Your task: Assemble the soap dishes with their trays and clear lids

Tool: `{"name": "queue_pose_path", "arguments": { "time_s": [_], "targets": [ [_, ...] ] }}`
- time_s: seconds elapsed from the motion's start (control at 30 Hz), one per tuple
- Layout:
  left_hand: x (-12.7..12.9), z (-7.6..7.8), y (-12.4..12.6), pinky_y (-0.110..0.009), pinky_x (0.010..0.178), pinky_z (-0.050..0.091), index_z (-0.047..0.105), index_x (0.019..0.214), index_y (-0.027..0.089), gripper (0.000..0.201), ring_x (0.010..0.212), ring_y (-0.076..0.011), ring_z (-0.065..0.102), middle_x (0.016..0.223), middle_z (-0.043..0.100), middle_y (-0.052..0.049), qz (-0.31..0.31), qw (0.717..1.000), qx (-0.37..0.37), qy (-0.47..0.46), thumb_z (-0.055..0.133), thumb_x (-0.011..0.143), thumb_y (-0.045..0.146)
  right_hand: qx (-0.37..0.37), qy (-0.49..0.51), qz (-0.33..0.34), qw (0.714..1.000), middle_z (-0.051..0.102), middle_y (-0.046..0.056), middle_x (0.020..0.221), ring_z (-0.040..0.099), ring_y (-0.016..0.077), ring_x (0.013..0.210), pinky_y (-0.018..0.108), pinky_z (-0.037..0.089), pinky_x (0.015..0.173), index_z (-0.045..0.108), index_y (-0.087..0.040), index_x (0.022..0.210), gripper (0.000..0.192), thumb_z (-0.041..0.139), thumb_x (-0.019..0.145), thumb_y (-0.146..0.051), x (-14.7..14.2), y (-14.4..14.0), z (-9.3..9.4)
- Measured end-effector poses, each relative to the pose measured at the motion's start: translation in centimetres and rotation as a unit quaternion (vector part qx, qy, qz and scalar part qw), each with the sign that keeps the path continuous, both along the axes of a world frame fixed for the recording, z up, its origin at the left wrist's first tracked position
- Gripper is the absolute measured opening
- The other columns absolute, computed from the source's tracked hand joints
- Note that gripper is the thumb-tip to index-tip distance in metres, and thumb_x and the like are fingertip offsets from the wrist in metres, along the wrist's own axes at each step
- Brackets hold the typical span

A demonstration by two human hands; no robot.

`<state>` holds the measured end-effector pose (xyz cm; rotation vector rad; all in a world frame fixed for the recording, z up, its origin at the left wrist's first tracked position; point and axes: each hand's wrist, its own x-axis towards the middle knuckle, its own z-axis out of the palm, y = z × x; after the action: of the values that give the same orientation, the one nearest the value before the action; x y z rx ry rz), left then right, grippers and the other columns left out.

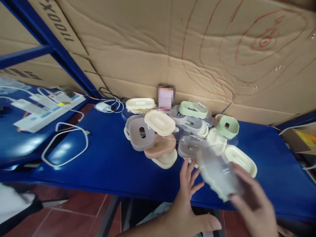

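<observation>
My right hand grips a pale soap dish with a wavy edge and a clear part on it, blurred by motion. Beside it, my left hand has its fingers spread, with nothing held; its fingertips are close to the dish's left side. Beyond both hands lies a heap of plastic soap dishes: a grey one with a slot, a cream one, a peach one, a green one and a cream one near my right hand.
The dishes lie on a blue table against a cardboard wall. A phone-like device leans there, its screen pixelated. At left are a white power strip, a looped white cable and a blue metal post.
</observation>
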<state>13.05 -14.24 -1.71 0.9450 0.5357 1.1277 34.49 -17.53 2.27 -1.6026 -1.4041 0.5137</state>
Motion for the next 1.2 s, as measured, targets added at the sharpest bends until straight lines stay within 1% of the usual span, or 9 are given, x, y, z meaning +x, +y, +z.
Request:
{"name": "queue_pose_path", "arguments": {
  "time_s": [0.1,0.23,0.43,0.57,0.73,0.83,0.9,1.03,1.2],
  "targets": [
    [-1.5,0.3,-0.1,-0.064,0.122,0.045,0.01,0.175,0.032,0.137,0.148,-0.044,0.056,0.163,0.052,-0.022,0.042,0.999,-0.008,-0.027,0.091,0.072,0.074,0.012,0.033,0.165,0.986,0.069,0.015,0.143,0.07,0.0342,0.133,0.04,0.067,0.097,0.073,-0.031,0.133,0.05,0.086,0.088,-0.049,-5.3,0.3,1.7],
    [-6.0,-0.2,-1.2,-0.058,0.107,0.06,0.045,0.165,0.025,0.122,0.119,-0.0435,0.075,0.131,0.076,-0.019,0.14,0.986,-0.095,-0.004,0.095,0.065,0.074,0.009,0.061,0.279,0.958,0.068,0.014,0.144,0.069,0.0301,0.134,0.041,0.064,0.103,0.067,-0.031,0.141,0.047,0.075,0.098,-0.05,-8.5,5.4,4.2],
    [-9.6,-1.9,-1.5,-0.05,0.106,0.06,0.051,0.16,0.023,0.114,0.121,-0.0374,0.074,0.134,0.076,-0.017,0.344,0.921,-0.183,0.01,0.091,0.067,0.078,0.2,-0.161,0.211,0.943,0.067,0.014,0.145,0.062,0.0311,0.139,0.056,0.048,0.121,0.069,-0.025,0.137,0.042,0.073,0.099,-0.045,-14.6,18.9,4.7],
    [-10.3,-1.3,-1.3,-0.048,0.113,0.056,0.041,0.166,0.028,0.115,0.134,-0.0359,0.068,0.145,0.07,-0.016,0.371,0.915,-0.156,-0.002,0.092,0.072,0.071,0.164,-0.248,0.204,0.933,0.069,0.019,0.14,0.061,0.0367,0.137,0.06,0.047,0.119,0.071,-0.02,0.133,0.042,0.066,0.102,-0.048,-17.9,23.9,3.3],
    [-11.5,-0.3,-0.9,-0.048,0.117,0.053,0.026,0.172,0.029,0.126,0.141,-0.0361,0.064,0.154,0.063,-0.018,0.371,0.921,-0.117,0.023,0.096,0.072,0.061,0.14,-0.251,0.261,0.922,0.061,0.015,0.156,0.052,0.0353,0.15,0.061,0.041,0.123,0.063,-0.023,0.149,0.048,0.055,0.11,-0.049,-17.7,19.1,4.8],
    [-11.8,-0.1,-0.1,-0.048,0.118,0.053,0.022,0.172,0.03,0.127,0.143,-0.0372,0.062,0.157,0.06,-0.018,0.366,0.925,-0.095,0.024,0.094,0.074,0.063,0.112,-0.23,0.459,0.851,0.062,0.011,0.157,0.055,0.0271,0.148,0.048,0.046,0.122,0.052,-0.027,0.159,0.062,0.057,0.107,-0.06,-17.3,13.5,6.8],
    [-11.9,-0.1,0.4,-0.049,0.119,0.052,0.026,0.171,0.029,0.126,0.144,-0.0389,0.061,0.158,0.059,-0.019,0.353,0.932,-0.084,0.016,0.092,0.073,0.07,0.099,-0.232,0.522,0.815,0.063,0.011,0.154,0.056,0.0261,0.146,0.045,0.047,0.122,0.048,-0.024,0.162,0.072,0.063,0.103,-0.063,-17.4,10.8,7.5],
    [-12.1,-0.4,1.0,-0.056,0.121,0.05,0.037,0.167,0.025,0.132,0.147,-0.0447,0.056,0.157,0.059,-0.021,0.337,0.939,-0.067,0.013,0.088,0.062,0.086,0.123,-0.19,0.492,0.84,0.069,0.011,0.147,0.063,0.0245,0.137,0.046,0.046,0.12,0.053,-0.022,0.156,0.053,0.062,0.108,-0.043,-18.0,8.9,7.8],
    [-13.2,-0.2,1.7,-0.056,0.125,0.045,0.029,0.17,0.029,0.126,0.152,-0.0415,0.052,0.162,0.054,-0.019,0.362,0.931,-0.053,0.0,0.091,0.071,0.073,0.157,-0.144,0.414,0.885,0.077,0.008,0.127,0.071,0.0237,0.117,0.041,0.055,0.102,0.065,-0.023,0.138,0.033,0.058,0.11,-0.037,-18.7,11.5,8.0]
  ]
}}
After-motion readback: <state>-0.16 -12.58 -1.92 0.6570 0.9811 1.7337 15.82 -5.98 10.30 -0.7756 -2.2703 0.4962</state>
